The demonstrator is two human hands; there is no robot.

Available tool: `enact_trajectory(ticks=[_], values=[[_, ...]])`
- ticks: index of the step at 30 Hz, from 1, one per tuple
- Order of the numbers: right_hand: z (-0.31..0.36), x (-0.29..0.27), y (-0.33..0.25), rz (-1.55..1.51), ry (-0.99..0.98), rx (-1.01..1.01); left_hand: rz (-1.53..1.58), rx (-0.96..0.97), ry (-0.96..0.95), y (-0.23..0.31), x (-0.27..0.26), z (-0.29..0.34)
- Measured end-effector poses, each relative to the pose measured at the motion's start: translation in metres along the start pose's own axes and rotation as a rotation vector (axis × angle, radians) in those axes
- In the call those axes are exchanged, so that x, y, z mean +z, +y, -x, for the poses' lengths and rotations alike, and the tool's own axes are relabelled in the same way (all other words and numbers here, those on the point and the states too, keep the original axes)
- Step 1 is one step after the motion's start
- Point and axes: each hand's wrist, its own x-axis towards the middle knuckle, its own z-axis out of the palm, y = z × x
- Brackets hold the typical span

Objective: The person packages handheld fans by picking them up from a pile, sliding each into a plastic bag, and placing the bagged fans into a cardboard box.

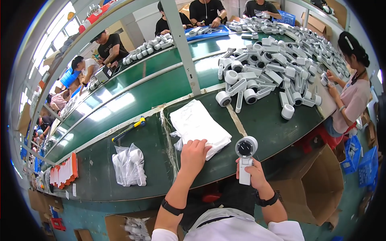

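My right hand (252,172) is wrapped round the handle of a white handheld fan (246,147), whose round head with a dark centre points upward past the table's front edge. To its left, my left hand (194,154) has its fingers bent and pressed on the near edge of a stack of white plastic bags (199,124). The stack lies flat on the dark green table (157,160). Left of it are clear bags with white parts (129,164) inside and a yellow-and-black hand tool (128,129).
A large pile of white handheld fans (265,68) covers the table's right rear. A metal post (183,48) rises beyond the bags. Orange-edged cards (64,170) stand at the left. An open cardboard box (309,184) is at my right; a co-worker (350,92) sits beyond.
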Motion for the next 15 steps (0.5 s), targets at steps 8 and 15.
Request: enact_trajectory(ticks=[8, 15], values=[[0.004, 0.002, 0.008, -0.011, -0.036, 0.032, -0.095, 0.071, -0.075, 0.001, -0.002, 0.002], [0.006, 0.006, 0.007, 0.046, -0.040, 0.047, -0.049, 0.020, -0.022, -0.003, 0.004, -0.001]])
